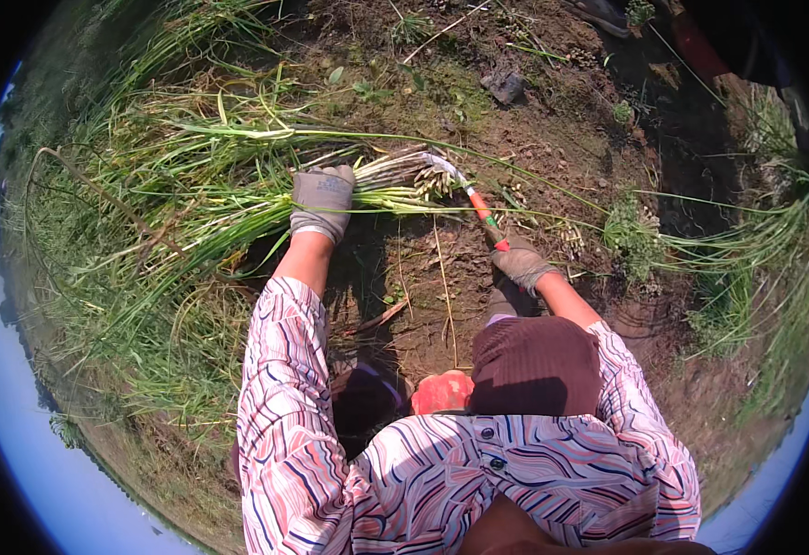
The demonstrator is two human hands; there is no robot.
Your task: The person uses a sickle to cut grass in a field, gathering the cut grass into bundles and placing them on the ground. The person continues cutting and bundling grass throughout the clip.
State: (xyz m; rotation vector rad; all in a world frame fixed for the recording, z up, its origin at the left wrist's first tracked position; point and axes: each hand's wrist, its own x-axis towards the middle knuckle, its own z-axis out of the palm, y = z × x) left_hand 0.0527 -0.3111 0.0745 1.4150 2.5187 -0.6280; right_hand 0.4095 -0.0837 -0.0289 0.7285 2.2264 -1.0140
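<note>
My left hand [324,200], in a grey work glove, is closed around a thick bundle of long green grass-like stalks [389,177]. The pale butt ends point right, and the leaves spread out to the left. In my right hand [521,265], also gloved, is the handle [480,209] of a sickle, orange-red with a green band. Its curved blade [444,164] lies against the stalks near their pale ends; the tip is hard to make out. Two long stems [529,170] stretch rightward from the bundle towards a seed head.
Bare brown soil [418,277] lies before me, with dry stems on it. Tall grass [168,291] crowds the left side. A stone [503,86] sits beyond the bundle. More grass [744,243] stands at right. My bent knee [536,364] and a red object [442,393] are close to my body.
</note>
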